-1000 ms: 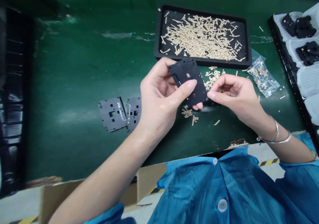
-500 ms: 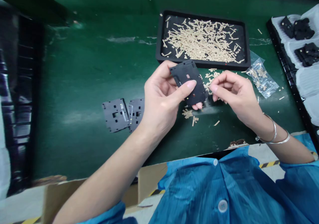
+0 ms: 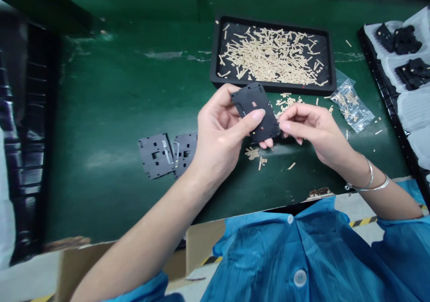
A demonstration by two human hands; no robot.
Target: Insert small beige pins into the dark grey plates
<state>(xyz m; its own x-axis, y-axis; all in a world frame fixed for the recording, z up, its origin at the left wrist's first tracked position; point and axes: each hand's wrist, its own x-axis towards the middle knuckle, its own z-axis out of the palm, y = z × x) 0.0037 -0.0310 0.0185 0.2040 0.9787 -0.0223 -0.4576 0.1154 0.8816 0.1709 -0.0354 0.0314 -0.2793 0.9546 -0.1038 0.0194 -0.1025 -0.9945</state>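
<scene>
My left hand [image 3: 223, 129] grips a thin black plastic plate [image 3: 257, 107] with small cut-outs, the thumb lying across its face. At the plate's right edge, the thumb and forefinger of my right hand [image 3: 307, 125] are pinched together; anything between them is too small to make out. Loose tan strips [image 3: 285, 102] lie on the table behind and below the hands. Left of my left hand, two similar dark plates [image 3: 156, 155] rest side by side on the table, one partly covered by the hand.
A black tray [image 3: 214, 64] heaped with tan strips stands at the back. Right of it lies a clear bag [image 3: 354, 109] with more pieces. At the far right, a white compartment tray [image 3: 411, 114] holds black parts. A black rack [image 3: 33, 158] stands along the left.
My right hand has moved left and slightly down, so its fingertips now meet the plate's right edge. The left hand and plate have shifted very slightly right.
</scene>
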